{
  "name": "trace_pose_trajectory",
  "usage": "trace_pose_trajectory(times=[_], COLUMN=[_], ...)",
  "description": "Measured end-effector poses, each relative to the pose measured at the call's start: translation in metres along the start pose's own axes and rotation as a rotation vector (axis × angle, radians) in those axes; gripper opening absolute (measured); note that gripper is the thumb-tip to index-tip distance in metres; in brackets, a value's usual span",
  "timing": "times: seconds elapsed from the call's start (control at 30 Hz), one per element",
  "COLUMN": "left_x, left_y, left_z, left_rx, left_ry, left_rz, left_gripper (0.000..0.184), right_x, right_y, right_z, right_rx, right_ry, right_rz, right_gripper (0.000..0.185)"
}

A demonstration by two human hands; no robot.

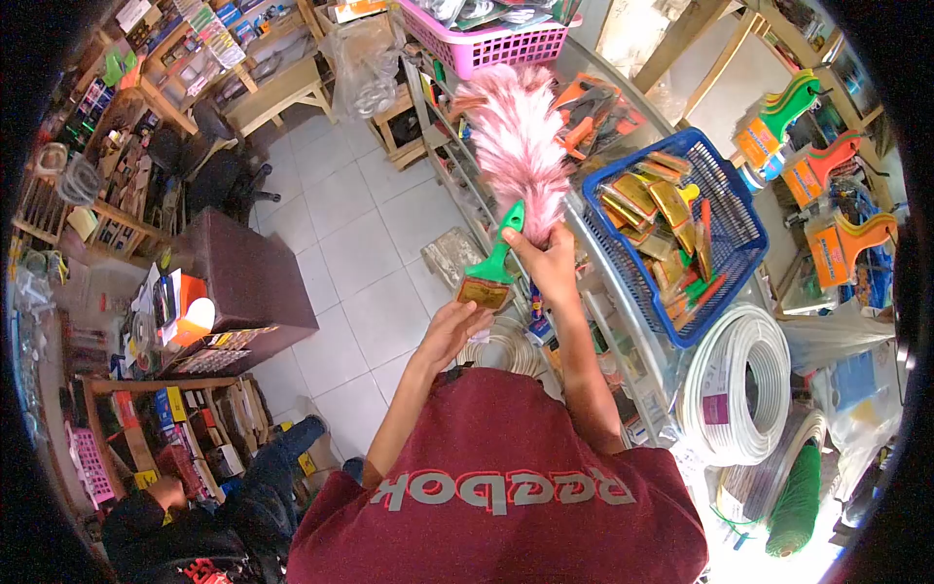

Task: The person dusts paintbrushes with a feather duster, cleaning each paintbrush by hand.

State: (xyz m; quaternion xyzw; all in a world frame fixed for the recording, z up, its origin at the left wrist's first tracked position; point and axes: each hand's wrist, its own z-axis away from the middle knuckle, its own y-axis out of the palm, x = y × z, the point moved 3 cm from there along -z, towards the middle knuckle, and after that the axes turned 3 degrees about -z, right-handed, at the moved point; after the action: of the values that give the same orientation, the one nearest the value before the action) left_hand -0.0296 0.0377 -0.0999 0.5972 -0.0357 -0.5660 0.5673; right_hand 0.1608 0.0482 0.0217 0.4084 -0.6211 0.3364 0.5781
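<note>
My right hand is closed around the lower part of a pink and white fluffy duster, beside the green handle of a paint brush. The brush's wide end, in a gold-coloured wrapper, points down and left. At that wrapped end is my left hand, with its fingertips touching the lower edge. Right of my hands, a blue basket holds several wrapped brushes with yellow, green and orange handles.
A pink basket stands at the top of the glass counter. Coiled white cable lies at the right. More brushes hang there. A brown cabinet stands left. Another person is at lower left.
</note>
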Motion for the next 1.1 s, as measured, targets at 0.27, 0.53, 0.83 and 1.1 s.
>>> trace_pose_trajectory(times=[0.27,0.53,0.83,1.1], left_x=[-0.012,-0.011,-0.007,-0.007], left_y=[0.017,0.021,0.025,0.028], left_z=[0.012,0.014,0.018,0.017], left_rx=[0.174,0.125,0.12,0.19], left_ry=[-0.043,-0.063,-0.07,-0.099], left_rz=[-0.134,-0.331,-0.45,-0.516], left_gripper=[0.042,0.043,0.04,0.04], right_x=[-0.02,-0.041,-0.045,-0.056], right_y=[0.002,0.007,0.006,-0.007], right_z=[-0.008,-0.006,0.001,0.005], right_rx=[0.033,0.045,0.053,0.05], right_ry=[0.068,0.143,0.136,0.305], right_rz=[-0.024,0.04,0.078,-0.011], right_gripper=[0.026,0.027,0.036,0.034])
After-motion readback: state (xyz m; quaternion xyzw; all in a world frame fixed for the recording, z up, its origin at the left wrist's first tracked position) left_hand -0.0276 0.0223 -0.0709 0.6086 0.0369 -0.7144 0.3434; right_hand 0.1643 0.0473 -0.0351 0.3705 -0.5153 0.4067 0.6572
